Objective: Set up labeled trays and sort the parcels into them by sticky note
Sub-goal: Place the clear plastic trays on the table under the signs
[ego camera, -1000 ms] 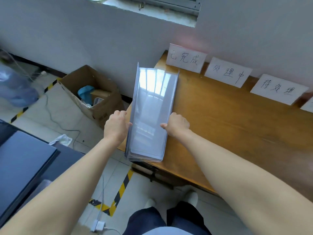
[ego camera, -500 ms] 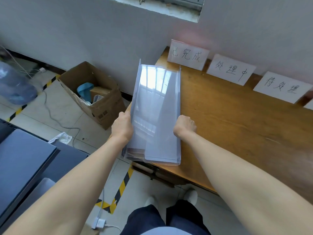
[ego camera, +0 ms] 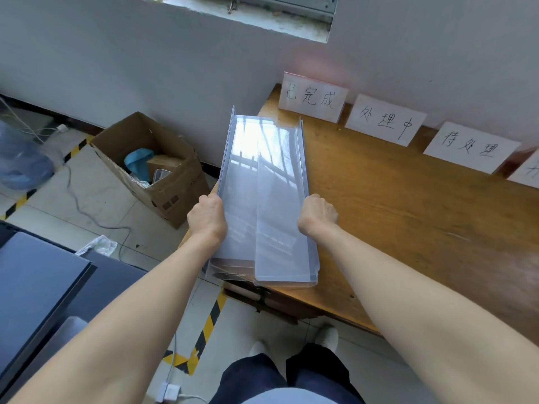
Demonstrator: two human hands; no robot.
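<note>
A stack of long clear plastic trays (ego camera: pixel 264 193) lies over the left end of the wooden table (ego camera: pixel 408 217), its near end jutting past the edge. My left hand (ego camera: pixel 207 217) grips the stack's left wall. My right hand (ego camera: pixel 316 212) grips the right wall of the top tray, which sits offset to the right of the others. White label cards lean on the wall behind: the left card (ego camera: pixel 312 97), the middle card (ego camera: pixel 385 121) and the right card (ego camera: pixel 469 148). No parcels are in view.
An open cardboard box (ego camera: pixel 154 167) with odds and ends stands on the floor left of the table. A dark cabinet top (ego camera: pixel 38 275) is at the lower left. Cables and yellow-black tape (ego camera: pixel 208 325) cross the tiled floor. A fourth card (ego camera: pixel 529 172) shows at the right edge.
My hands have drawn apart, and the top tray has slid to the right off the rest of the stack. The stack has come slightly nearer to me.
</note>
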